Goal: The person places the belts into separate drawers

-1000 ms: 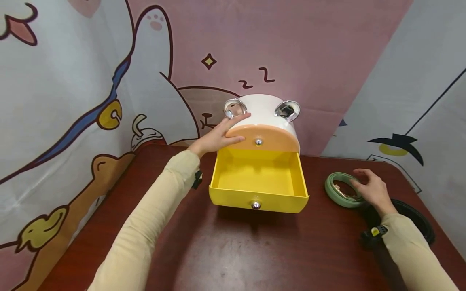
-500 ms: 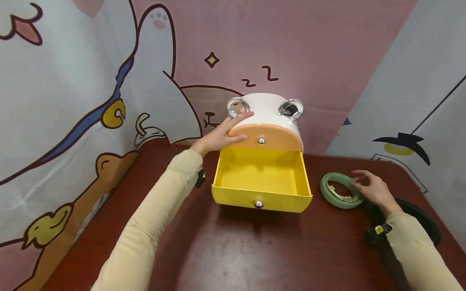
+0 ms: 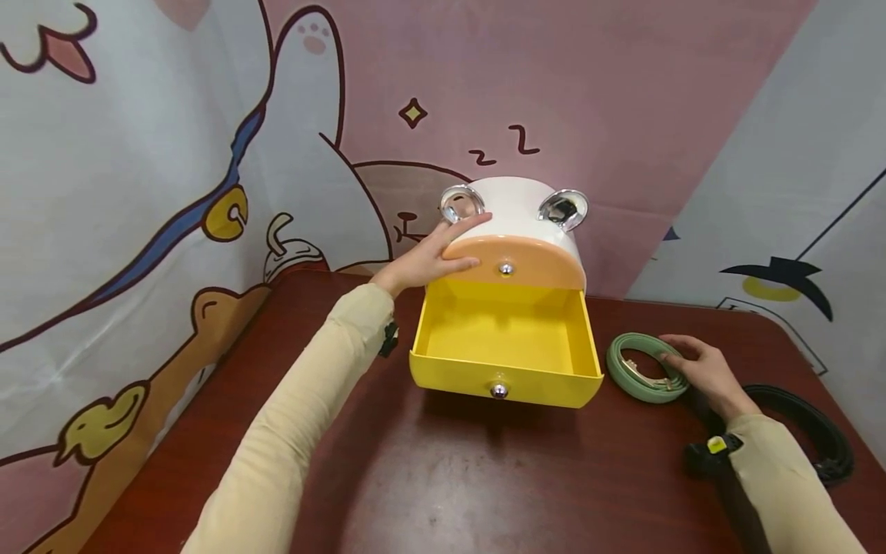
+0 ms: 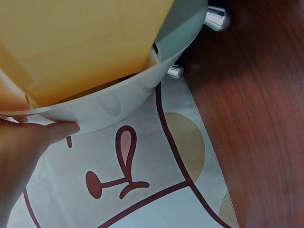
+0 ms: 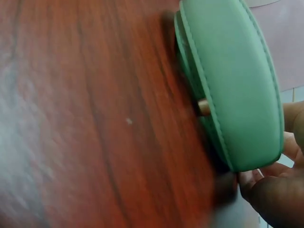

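My left hand [image 3: 436, 258] rests on the left top corner of a white, frog-shaped drawer box [image 3: 515, 204], fingers stretched over the top and thumb along the orange upper drawer [image 3: 540, 265]. Below, the yellow drawer [image 3: 498, 327] is pulled out and has nothing in it. To the right, my right hand [image 3: 702, 373] pinches the right side of a rolled green belt [image 3: 640, 385] with a gold buckle. The right wrist view shows the thumb and fingers at the end of the green belt roll [image 5: 237, 85].
A coiled black belt [image 3: 824, 431] lies on the table behind my right wrist. The dark red tabletop [image 3: 429, 477] runs back to cartoon-printed cloth [image 3: 609, 92] at the rear and sides. Silver knobs [image 3: 499, 391] stick out from the drawer fronts.
The right hand has closed on the green belt roll, which has shifted left toward the drawer box. The left hand stays on the box. The head view has turned slightly left.
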`<state>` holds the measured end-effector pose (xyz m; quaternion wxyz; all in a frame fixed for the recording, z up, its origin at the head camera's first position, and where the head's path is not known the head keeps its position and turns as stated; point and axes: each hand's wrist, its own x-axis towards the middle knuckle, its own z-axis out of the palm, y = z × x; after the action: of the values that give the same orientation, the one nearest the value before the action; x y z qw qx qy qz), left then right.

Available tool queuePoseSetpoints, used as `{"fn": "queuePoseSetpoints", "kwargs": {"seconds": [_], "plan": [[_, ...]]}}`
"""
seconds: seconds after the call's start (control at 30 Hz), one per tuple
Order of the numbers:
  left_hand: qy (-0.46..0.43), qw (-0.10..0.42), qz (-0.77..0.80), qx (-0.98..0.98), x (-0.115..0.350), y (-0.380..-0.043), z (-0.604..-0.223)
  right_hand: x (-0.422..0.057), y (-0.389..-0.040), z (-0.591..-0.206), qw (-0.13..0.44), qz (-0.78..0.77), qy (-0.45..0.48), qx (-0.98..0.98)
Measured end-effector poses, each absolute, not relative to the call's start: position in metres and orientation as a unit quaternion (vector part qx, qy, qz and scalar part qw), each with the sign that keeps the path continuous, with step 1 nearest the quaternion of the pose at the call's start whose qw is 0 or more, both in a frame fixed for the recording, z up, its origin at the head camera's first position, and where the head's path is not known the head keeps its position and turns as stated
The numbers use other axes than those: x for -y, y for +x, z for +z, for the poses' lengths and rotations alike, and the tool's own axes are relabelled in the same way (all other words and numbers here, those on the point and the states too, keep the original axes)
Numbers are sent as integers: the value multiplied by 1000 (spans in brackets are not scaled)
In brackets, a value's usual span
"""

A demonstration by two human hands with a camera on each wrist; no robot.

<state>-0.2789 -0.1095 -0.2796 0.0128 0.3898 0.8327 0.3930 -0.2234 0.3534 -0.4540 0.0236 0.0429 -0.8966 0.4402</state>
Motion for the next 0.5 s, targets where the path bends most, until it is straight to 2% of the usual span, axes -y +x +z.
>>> {"fn": "queuePoseSetpoints", "kwargs": {"seconds": [0.5], "plan": [[382,14,398,-834,109,-278,-280,-335,-226,-464,54,550,49,832]]}}
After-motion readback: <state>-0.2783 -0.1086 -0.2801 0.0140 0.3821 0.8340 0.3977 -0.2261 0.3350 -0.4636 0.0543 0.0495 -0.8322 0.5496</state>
